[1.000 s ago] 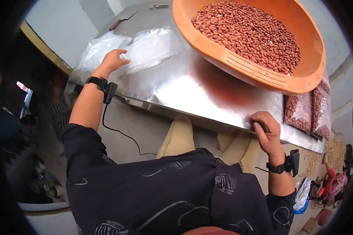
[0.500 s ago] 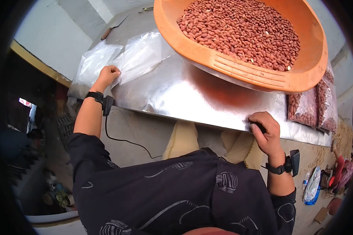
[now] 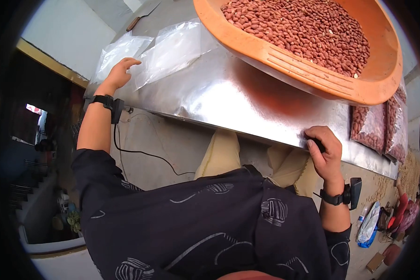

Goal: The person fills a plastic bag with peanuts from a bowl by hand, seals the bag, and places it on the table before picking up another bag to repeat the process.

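Note:
My left hand (image 3: 121, 74) is over the left part of the metal table, its fingers loosely stretched out and apart with nothing seen in them. Beside it lie two batches of clear plastic bags, a left one (image 3: 121, 49) and a right one (image 3: 175, 49). My right hand (image 3: 325, 151) rests at the table's front edge, fingers curled round something dark that I cannot make out. Above and between the hands, a big orange basin (image 3: 312, 77) holds a heap of reddish peanuts (image 3: 303, 35). Filled bags of peanuts (image 3: 368, 123) lie to the right of my right hand.
The shiny metal table (image 3: 196, 98) has its front edge close to my legs. A knife (image 3: 134, 22) with a wooden handle lies at the back left. On the floor at the right are a white and blue bag (image 3: 369, 226) and a person in red (image 3: 401, 207).
My left hand has shifted slightly up, and its fingers have opened from a pinch by the plastic bags. My right hand keeps its place at the edge. The view has shifted slightly.

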### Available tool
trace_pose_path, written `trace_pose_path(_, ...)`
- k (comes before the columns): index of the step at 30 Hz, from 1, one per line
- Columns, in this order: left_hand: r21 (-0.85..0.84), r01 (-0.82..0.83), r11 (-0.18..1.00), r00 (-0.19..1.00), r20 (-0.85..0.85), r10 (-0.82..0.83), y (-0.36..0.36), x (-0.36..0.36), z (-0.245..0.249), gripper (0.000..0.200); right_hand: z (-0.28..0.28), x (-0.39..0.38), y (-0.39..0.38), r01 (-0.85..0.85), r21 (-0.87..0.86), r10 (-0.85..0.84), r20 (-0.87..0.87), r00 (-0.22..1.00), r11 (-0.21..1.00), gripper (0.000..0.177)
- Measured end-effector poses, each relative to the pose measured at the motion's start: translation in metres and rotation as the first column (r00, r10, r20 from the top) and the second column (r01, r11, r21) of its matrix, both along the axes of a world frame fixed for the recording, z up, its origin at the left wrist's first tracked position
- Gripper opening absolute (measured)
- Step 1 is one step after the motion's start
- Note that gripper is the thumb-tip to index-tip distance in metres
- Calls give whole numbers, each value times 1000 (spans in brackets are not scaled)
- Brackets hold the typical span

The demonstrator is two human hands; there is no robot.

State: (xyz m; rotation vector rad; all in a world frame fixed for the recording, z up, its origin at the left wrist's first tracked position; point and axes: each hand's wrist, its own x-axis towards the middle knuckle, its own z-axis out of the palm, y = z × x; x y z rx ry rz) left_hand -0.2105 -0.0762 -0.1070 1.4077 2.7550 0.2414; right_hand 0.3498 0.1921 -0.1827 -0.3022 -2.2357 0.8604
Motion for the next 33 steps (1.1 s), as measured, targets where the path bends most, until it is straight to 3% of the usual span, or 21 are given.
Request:
trace_pose_path(1, -40, 0, 999, 1000, 5, 0, -6, -6, -2, 74, 0, 0, 0, 1, -4, -1, 0, 1000, 1000, 16)
trace_pose_path(4, -120, 65, 991, 993, -92, -76, -8, 10, 2, 70, 1, 0, 0, 2, -2, -2, -1, 1000, 1000, 15)
trace_pose_path(7, -135, 146, 980, 978, -130, -164, -8, 8, -13, 58, 1, 0, 0, 3, 2, -3, -4, 1000, 1000, 14)
trace_pose_path(10, -127, 181, 975, 980, -64, -190, -4, -5, -20, 40, 1, 1, 1, 1, 7, -1, -5, 1000, 1000, 14)
trace_pose_path(16, 74, -9, 997, 999, 50, 5, -5, -8, -20, 16, 0, 1, 1, -3, 4, 3, -7, 1000, 1000, 14)
trace_pose_path(19, 84, -45, 995, 996, -75, 51, -4, -6, -3, 19, 0, 1, 1, 0, 2, 0, -7, 1000, 1000, 15)
trace_pose_path(23, 220, -58, 974, 976, -191, 101, -2, 6, 22, 25, 1, 1, 0, -1, 9, 1, -19, 1000, 1000, 15)
trace_pose_path(28, 365, -23, 931, 929, -336, 155, 8, 68, 70, 31, 1, 3, -1, 2, -11, -2, -39, 999, 1000, 12)
trace_pose_path(29, 398, -39, 916, 954, -258, 153, 10, 84, 76, 32, 1, 3, -1, -3, -28, 2, -41, 999, 1000, 12)
trace_pose_path(31, 430, -101, 897, 995, 60, 83, 16, 121, 87, 33, -1, 4, 0, -14, -54, 11, -57, 998, 998, 11)
trace_pose_path(33, 464, -127, 876, 942, 333, -40, 25, 166, 88, 35, 0, 3, -3, -42, -145, 30, -84, 996, 989, 10)
